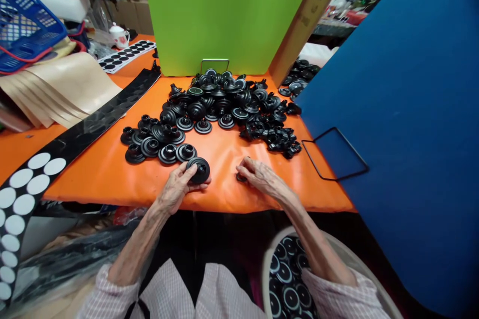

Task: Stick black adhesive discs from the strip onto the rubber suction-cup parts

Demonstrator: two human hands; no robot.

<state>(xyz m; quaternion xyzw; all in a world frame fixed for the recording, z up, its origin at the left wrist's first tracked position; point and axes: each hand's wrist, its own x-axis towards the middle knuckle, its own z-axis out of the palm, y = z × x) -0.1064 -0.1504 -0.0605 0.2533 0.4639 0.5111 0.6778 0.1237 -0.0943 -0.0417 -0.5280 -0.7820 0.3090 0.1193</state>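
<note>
Black disc grasped in left hand, near counter's front edge; thumb and fingers cover part of it. Right hand curled over small black part, mostly hidden; pinched or only touched, can't tell. Pile of black parts toward back edge, lower pieces buried. Green panel stands behind, blue panel blocks right side. Bin below front edge, cut off, partly behind right sleeve.

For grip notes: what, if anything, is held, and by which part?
Left hand: black disc, near its rim. Right hand: at a small black part; hold unclear.
</note>
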